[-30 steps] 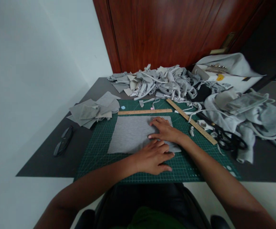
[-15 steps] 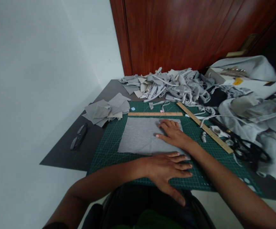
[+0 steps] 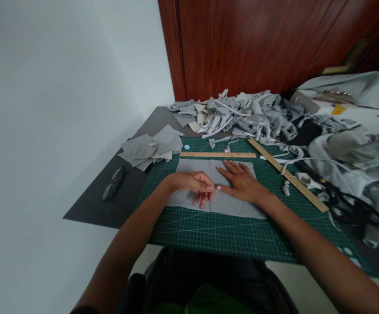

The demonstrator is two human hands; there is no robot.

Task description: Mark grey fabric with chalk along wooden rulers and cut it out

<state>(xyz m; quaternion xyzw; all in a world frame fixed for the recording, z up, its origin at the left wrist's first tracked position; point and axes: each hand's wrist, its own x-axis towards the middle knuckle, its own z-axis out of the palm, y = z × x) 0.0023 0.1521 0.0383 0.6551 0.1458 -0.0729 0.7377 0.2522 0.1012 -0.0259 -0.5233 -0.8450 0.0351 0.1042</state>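
A grey piece of fabric (image 3: 189, 203) lies spread on the green cutting mat (image 3: 209, 233). My right hand (image 3: 240, 181) rests flat on its right part, fingers spread. Over the left-middle of the fabric hovers my left hand (image 3: 194, 185), its fingers loosely bent and apart, holding nothing. Just beyond the fabric's far edge lies a wooden ruler (image 3: 218, 155). A second wooden ruler (image 3: 287, 174) slants across the mat to the right of my right hand.
Grey fabric pieces (image 3: 140, 150) overlap at the mat's far left, near eyeglasses (image 3: 114, 183) on the dark table. Fabric scraps (image 3: 238, 113) are heaped at the back. Black-handled scissors (image 3: 349, 205) and bunched cloth (image 3: 336, 161) lie right, before a white box (image 3: 362, 115).
My left hand has moved up and left from the fabric's near edge, and its fingers have curled. My right hand stays on the fabric, its fingers flatter and more spread. The view has shifted slightly.
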